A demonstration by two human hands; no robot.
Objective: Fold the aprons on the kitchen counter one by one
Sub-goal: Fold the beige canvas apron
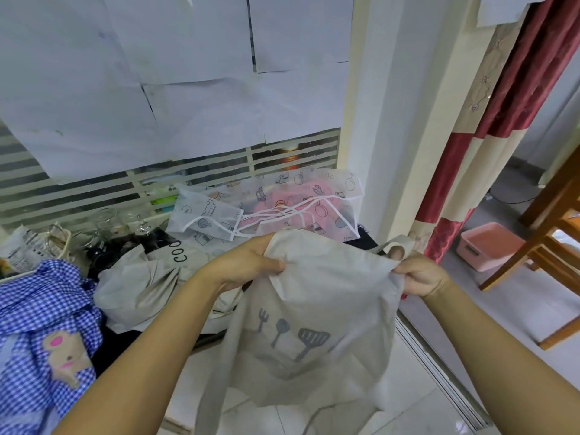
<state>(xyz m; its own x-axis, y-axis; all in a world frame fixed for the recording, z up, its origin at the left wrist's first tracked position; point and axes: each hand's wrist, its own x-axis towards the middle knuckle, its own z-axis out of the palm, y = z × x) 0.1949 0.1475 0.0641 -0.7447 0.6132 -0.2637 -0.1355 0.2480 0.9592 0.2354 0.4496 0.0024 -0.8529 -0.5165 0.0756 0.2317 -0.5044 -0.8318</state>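
A beige apron (317, 312) printed with grey utensils hangs in the air in front of me, above the floor. My left hand (248, 262) pinches its upper left corner, and my right hand (420, 276) grips its upper right corner by the neck strap. On the dark counter (116, 340) lie other aprons: a blue gingham one with a bear patch (44, 334) at the left, a crumpled beige one with black letters (147, 277) in the middle, and a sheer white one with kitchen drawings (270, 205) at the back.
Glass jars (106, 224) and packets stand at the counter's back left, below a window covered with paper sheets. A white pillar (405, 120) and a red-and-cream curtain (477, 146) rise at the right. A pink tub (486, 249) and wooden chair legs (552, 233) stand on the tiled floor.
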